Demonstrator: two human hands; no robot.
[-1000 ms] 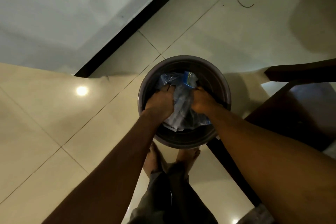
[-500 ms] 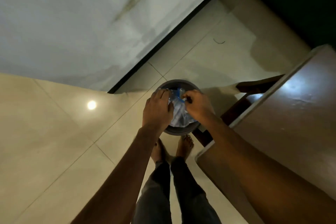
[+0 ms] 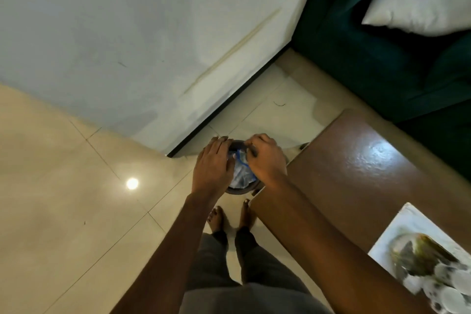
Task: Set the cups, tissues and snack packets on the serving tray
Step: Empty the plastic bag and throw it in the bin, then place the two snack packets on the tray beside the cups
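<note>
A crumpled clear plastic bag (image 3: 239,172) with a blue strip hangs between my two hands, above a dark round bin (image 3: 238,190) on the floor. My left hand (image 3: 213,164) lies on the bag's left side with its fingers stretched forward and its thumb hidden. My right hand (image 3: 267,159) has its fingers curled on the bag's top right. At the lower right a white serving tray (image 3: 405,224) stands on a brown table (image 3: 356,173). It holds a greenish packet (image 3: 423,252) and several blurred clear round cups (image 3: 448,285).
My bare feet (image 3: 230,219) stand on beige floor tiles just behind the bin, beside the table's corner. A white wall with a dark skirting runs behind the bin. A dark green sofa (image 3: 382,58) with a white cushion (image 3: 418,5) fills the upper right.
The view has pulled up and away from the bin. Both hands have come up out of it with the plastic bag. The table, tray and sofa have come into view.
</note>
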